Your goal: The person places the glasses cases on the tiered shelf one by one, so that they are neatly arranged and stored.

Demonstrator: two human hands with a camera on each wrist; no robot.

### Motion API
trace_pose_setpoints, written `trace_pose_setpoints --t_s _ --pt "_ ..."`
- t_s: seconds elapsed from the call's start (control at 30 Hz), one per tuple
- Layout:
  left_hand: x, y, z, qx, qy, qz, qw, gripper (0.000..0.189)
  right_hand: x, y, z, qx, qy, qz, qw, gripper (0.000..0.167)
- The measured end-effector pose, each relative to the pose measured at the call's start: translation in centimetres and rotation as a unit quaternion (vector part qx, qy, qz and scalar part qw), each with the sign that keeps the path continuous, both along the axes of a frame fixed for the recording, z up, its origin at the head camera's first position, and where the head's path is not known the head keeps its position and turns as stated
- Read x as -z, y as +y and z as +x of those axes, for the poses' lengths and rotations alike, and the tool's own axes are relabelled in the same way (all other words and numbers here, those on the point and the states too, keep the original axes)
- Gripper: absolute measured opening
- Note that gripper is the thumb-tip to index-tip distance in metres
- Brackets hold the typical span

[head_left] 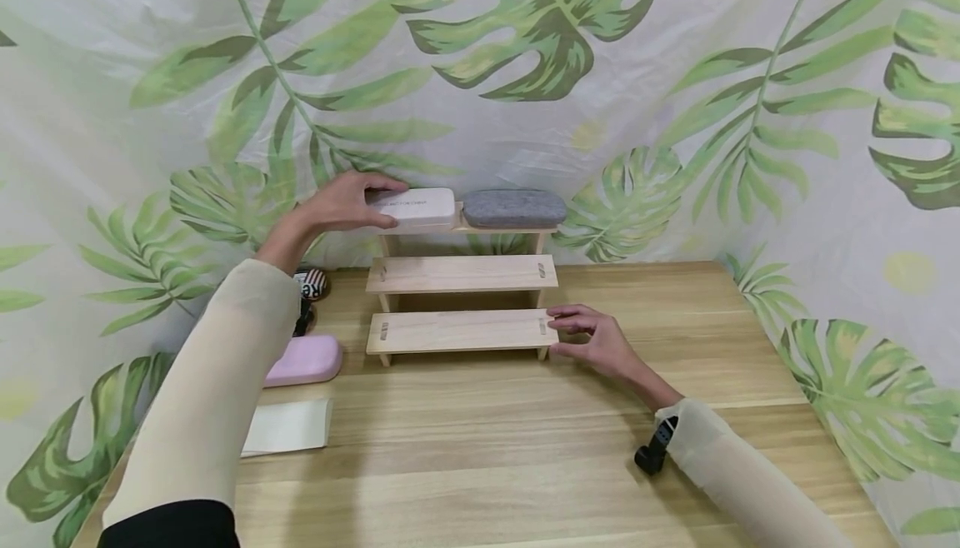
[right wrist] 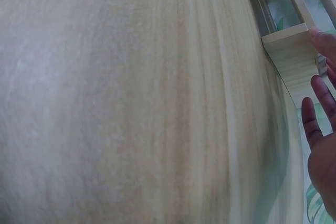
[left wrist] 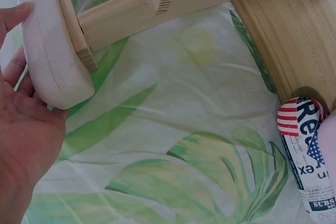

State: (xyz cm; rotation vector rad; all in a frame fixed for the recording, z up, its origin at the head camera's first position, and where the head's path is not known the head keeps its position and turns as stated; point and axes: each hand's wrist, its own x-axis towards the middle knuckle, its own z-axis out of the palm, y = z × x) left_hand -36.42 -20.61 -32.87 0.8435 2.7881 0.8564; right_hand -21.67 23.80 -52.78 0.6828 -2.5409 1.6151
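Observation:
A three-tier wooden display stand (head_left: 461, 330) is at the back of the table. On its top tier, my left hand (head_left: 341, 204) grips the left end of a white glasses case (head_left: 420, 208) with dark print. In the left wrist view, the white case (left wrist: 50, 51) lies along the board's edge, with thumb and fingers on either side. A grey fabric glasses case (head_left: 515, 209) sits to its right on that tier. Down at the bottom tier, my right hand (head_left: 600, 344) holds the board's right end between thumb and fingers; other fingers stand loose in the right wrist view.
Left of the stand lie a pink glasses case (head_left: 311, 360), a newspaper-print case (left wrist: 310, 156) and a dark item (head_left: 303, 317) partly behind my sleeve. Nearer is a folded pale cloth or paper (head_left: 288, 427). A leaf-patterned sheet (head_left: 637, 98) hangs behind the wooden table (head_left: 480, 465).

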Motion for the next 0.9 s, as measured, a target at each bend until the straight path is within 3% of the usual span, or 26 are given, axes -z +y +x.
trace_pose_setpoints --t_s 0.9 --pt "0.04 0.04 -0.27 0.005 0.003 -0.004 1.0 0.06 0.25 -0.1 0.01 -0.003 0.0 -0.01 0.9999 0.039"
